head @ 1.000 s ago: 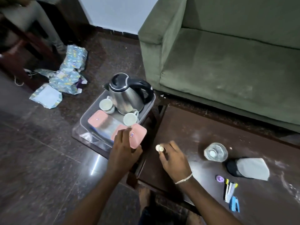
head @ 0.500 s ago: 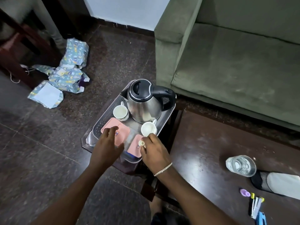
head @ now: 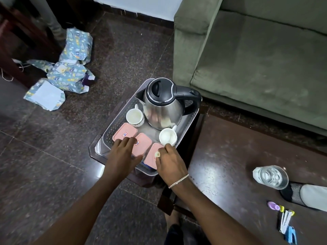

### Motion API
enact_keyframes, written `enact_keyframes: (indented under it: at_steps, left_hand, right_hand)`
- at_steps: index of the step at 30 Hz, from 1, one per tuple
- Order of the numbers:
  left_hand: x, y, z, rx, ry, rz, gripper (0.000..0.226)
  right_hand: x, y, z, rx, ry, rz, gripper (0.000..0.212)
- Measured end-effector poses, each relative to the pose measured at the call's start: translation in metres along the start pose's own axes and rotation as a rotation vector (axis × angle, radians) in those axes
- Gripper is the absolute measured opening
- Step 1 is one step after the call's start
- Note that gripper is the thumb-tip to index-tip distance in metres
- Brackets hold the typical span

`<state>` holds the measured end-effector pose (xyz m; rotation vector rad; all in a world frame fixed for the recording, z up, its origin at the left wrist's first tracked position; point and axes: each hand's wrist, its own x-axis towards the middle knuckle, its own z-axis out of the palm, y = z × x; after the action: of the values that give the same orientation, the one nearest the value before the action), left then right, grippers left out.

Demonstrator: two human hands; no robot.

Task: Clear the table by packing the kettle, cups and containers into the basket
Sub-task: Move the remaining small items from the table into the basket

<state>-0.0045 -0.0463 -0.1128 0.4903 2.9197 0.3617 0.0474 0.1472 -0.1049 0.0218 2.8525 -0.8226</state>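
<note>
A pink-lidded container (head: 141,144) is pressed flat under the spread left hand (head: 122,156); the right hand (head: 169,163), pinching a small pale object (head: 157,154), is best lowered gently inside the grey perforated plastic basket (head: 115,126).

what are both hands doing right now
Left hand: open, fingers spread flat on a pink lid in the basket.
Right hand: closed, pinching a small pale object.
</note>
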Motion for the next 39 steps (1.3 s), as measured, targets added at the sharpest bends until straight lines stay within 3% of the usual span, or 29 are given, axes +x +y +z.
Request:
enact_keyframes:
  at_steps: [6, 10, 18, 23, 27, 34, 39]
  left_hand:
    - [-0.003, 0.001, 0.000, 0.018, -0.031, -0.033, 0.055]
    - [-0.014, 0.007, -0.004, 0.022, 0.053, -0.025, 0.046]
    - [-0.022, 0.087, -0.002, 0.015, 0.251, 0.229, 0.038]
    - [-0.043, 0.197, 0.034, -0.148, 0.144, 0.315, 0.037]
    - [-0.061, 0.282, 0.084, -0.239, -0.084, 0.352, 0.043]
    - [-0.081, 0.395, 0.169, -0.199, -0.339, 0.409, 0.054]
    - [-0.078, 0.445, 0.207, -0.174, -0.402, 0.433, 0.053]
  right_hand:
    - [-0.013, 0.005, -0.005, 0.068, 0.064, -0.024, 0.028]
    - [-0.036, 0.021, -0.019, 0.124, 0.145, -0.024, 0.034]
    - [-0.107, 0.103, -0.056, 0.175, 0.237, 0.086, 0.035]
    - [-0.169, 0.176, -0.079, 0.177, 0.255, 0.243, 0.033]
    - [-0.220, 0.235, -0.091, 0.186, 0.275, 0.376, 0.032]
    - [-0.285, 0.331, -0.092, 0.070, 0.241, 0.651, 0.022]
    - [-0.298, 0.372, -0.088, -0.035, 0.160, 0.713, 0.040]
